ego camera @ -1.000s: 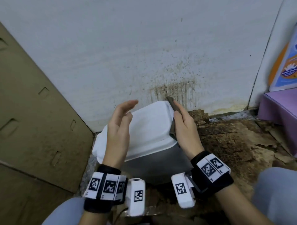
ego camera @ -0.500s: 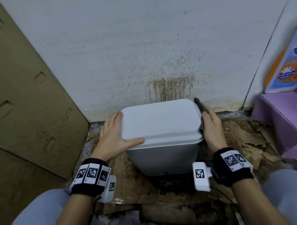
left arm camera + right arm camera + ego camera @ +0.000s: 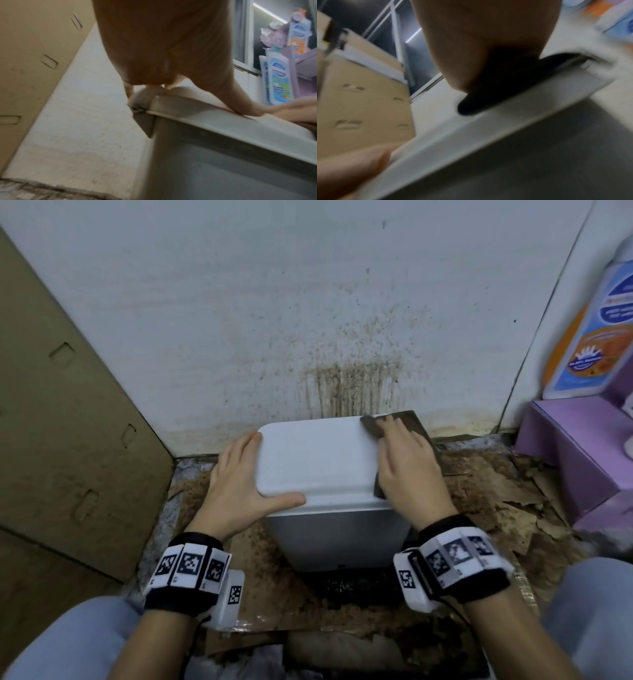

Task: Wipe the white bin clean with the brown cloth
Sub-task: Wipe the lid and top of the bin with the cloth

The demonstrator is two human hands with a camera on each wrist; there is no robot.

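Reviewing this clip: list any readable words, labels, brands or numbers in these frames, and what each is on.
No text can be read.
Blue and orange bottle: printed label, too blurred.
Bottles on the purple shelf: labels too blurred.
Wristbands: black-and-white square code markers only, no letters.
White bin and brown cloth: no print visible.

Bottle labels [image 3: 613, 313] unreadable (too blurred); no legible text.

bin [image 3: 318, 453]: smooth matt plastic | cloth [image 3: 412, 422]: brown fabric | wall [image 3: 274, 302]: rough, stained | box [image 3: 61, 405]: matt cardboard
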